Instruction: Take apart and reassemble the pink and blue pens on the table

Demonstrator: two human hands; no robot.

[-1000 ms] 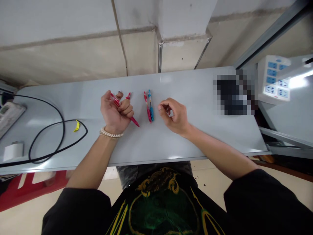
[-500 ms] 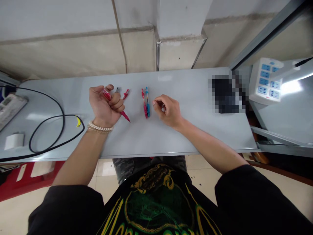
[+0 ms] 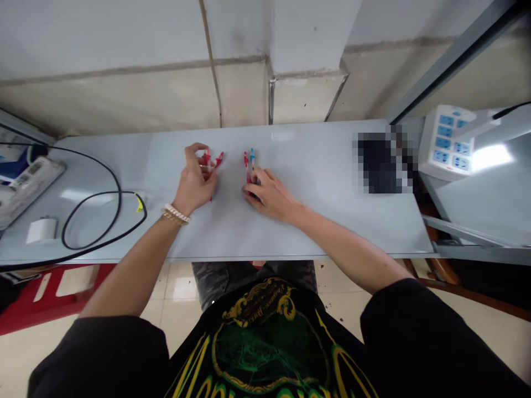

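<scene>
My left hand [image 3: 194,179] is closed, its fingers curled around a pinkish-red pen [image 3: 208,157] whose tip shows below the fingers. Just beyond those fingertips, another red pen [image 3: 219,159] lies at a slant. A red-topped pen [image 3: 246,159] and a blue-topped pen [image 3: 253,157] lie side by side near the middle of the table. My right hand [image 3: 271,196] covers their lower ends, thumb on the left and fingers on the right, closed about both. The grip under the palm is partly hidden.
The grey table [image 3: 315,232] meets a wall at the back. At left are a black cable [image 3: 118,204], a white charger [image 3: 41,230] and a power strip [image 3: 33,190]. At right lie a blurred dark object [image 3: 377,163] and a white multi-socket block [image 3: 446,143].
My left hand has turned from palm-up to a side-on hold and moved right, still with the red pen. My right hand has come left and down onto the red and blue pens.
</scene>
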